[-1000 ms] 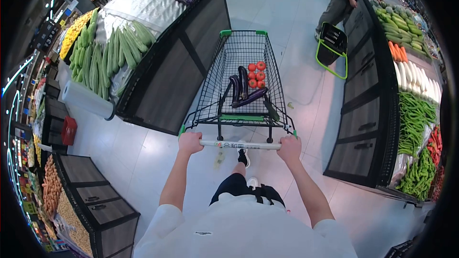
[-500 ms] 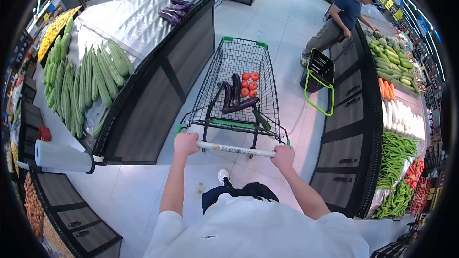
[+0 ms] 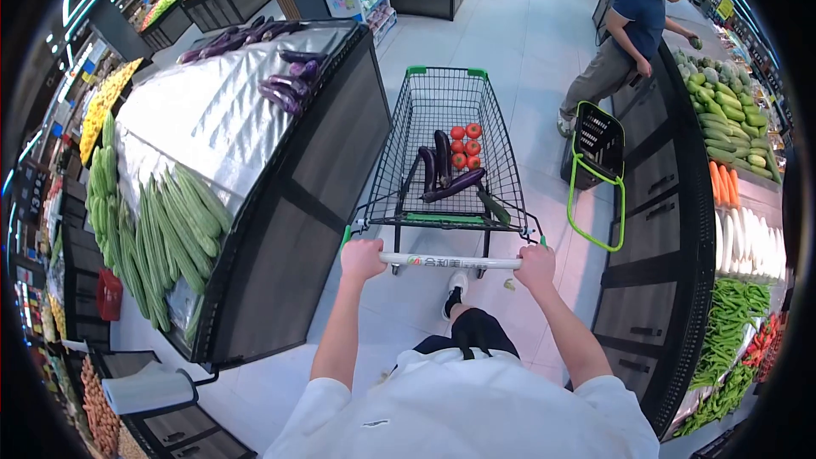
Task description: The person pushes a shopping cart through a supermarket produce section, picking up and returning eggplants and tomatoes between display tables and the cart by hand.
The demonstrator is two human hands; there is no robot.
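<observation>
My left hand (image 3: 363,260) is wrapped round the left end of the white handle (image 3: 450,262) of a shopping cart (image 3: 399,127). Round the handle's right end, my right hand (image 3: 536,264) is closed too. Inside the wire cart lie several red tomatoes (image 3: 459,146) in two columns. Beside them are three dark eggplants (image 3: 443,158), two pointing away from me and one lying crosswise. A dark green vegetable (image 3: 494,207) rests near the cart's rear right corner.
On the left, a stand (image 3: 331,161) bears long green gourds (image 3: 161,238) and purple eggplants (image 3: 291,85). To the right, a person (image 3: 631,25) holds a small green item beside a black basket (image 3: 598,140) with a green handle. The right-hand stand (image 3: 650,238) bears carrots, white radishes and peppers.
The cart and I have moved forward past the stands, with both hands staying on the handle. The person at the right now has a small green item lifted off the produce.
</observation>
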